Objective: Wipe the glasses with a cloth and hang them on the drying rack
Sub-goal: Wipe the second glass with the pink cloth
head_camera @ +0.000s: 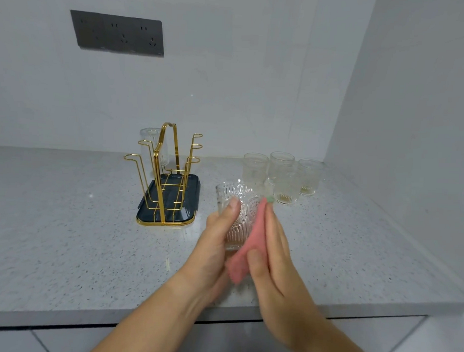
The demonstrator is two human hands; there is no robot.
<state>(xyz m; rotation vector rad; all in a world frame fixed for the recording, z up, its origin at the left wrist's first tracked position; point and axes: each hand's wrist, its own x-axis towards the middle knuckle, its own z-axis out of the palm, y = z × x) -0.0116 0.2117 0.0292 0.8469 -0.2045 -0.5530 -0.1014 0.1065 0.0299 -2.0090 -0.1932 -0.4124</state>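
My left hand (217,236) grips a clear embossed glass (237,200) upright above the counter, thumb on its front. My right hand (272,252) presses a pink cloth (245,251) flat against the glass's right side. The gold wire drying rack (167,173) stands on its dark tray (190,200) to the left of the hands. One glass (150,137) hangs upside down on a back left peg. Several more clear glasses (282,164) stand upright in a cluster behind and right of my hands.
The speckled grey counter (63,235) runs left to right, its front edge just below my wrists. White walls close the back and right side. A dark socket panel (117,33) is on the back wall.
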